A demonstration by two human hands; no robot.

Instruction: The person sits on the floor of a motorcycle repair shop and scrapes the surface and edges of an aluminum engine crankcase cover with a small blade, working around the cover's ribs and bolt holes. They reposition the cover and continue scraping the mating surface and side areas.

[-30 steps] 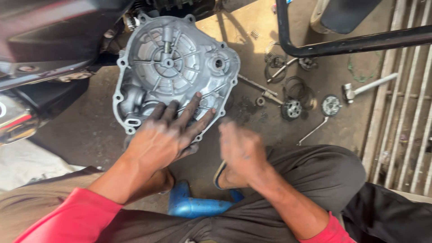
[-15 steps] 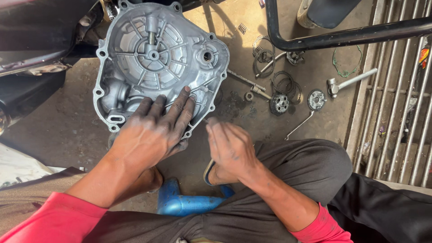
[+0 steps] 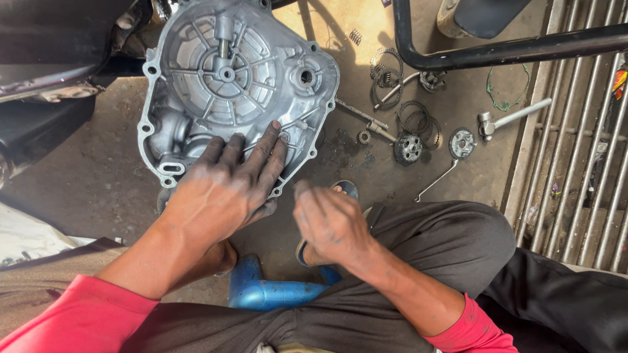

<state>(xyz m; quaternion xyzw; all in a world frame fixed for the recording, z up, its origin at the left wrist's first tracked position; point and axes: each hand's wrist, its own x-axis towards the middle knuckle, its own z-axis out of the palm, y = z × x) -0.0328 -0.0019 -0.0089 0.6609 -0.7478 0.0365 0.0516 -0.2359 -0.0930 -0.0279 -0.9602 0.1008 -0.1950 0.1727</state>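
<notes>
The engine cover (image 3: 229,91) is a grey cast-metal part with a ribbed inner face, turned up toward the camera. It lies on the concrete floor (image 3: 85,170) at upper left of the view, just beside the dark body of a motorbike (image 3: 59,46).

Left hand (image 3: 222,189): the palm faces down and lies flat on the lower edge of the engine cover. The fingers (image 3: 265,153) are spread and extended, pointing up and to the right across the rim. The hand presses on the part; it does not clasp it. The forearm runs down and to the left into a red sleeve (image 3: 72,314).

Right hand (image 3: 330,219): it is held near the lower right corner of the engine cover, close to the left hand but apart from it. The back of the hand faces the camera and the fingers curl downward. Whether the fingers are closed on anything cannot be told, since their tips are hidden beneath the hand. The forearm runs down and to the right across the grey trouser leg (image 3: 432,242).

Surroundings: loose parts lie on the floor to the right of the engine cover. These include a small gear (image 3: 409,147), a round toothed disc (image 3: 462,142), thin rings (image 3: 386,68) and a metal hammer (image 3: 510,117). A black steel tube (image 3: 497,49) crosses the top right. A blue sandal (image 3: 275,291) shows beneath the person's legs.
</notes>
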